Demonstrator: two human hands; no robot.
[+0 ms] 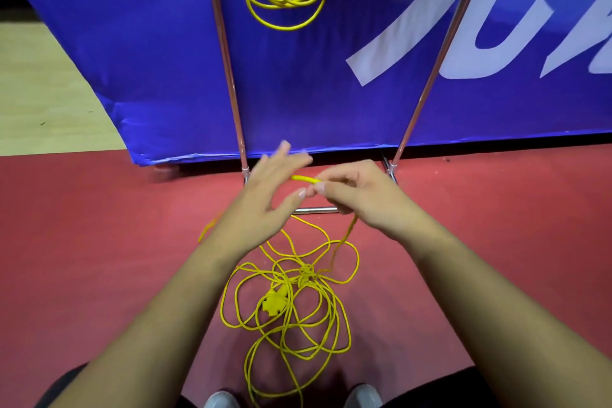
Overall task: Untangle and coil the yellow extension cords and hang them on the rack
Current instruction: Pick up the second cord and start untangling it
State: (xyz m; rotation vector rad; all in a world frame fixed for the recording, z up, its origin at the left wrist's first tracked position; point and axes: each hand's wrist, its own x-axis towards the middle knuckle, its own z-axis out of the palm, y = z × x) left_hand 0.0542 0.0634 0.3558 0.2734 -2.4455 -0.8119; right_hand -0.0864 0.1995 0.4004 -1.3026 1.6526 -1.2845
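The right hand (357, 195) pinches the tangled yellow cord (291, 295); the left hand (265, 195) is spread, holding nothing. The cord looks light and limp, so I would grip it near the knot (306, 272).

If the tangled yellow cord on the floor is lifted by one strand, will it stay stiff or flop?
Probably floppy: the tangled cord lies in loose, uneven loops. Likely to snag: strands cross at a knot. Its plug may dangle and swing.

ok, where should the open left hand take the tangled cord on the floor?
Probably the single strand rising to the right hand, just under it, coming from the left. It hangs clear of the floor; lower down the cord crosses itself at a knot.
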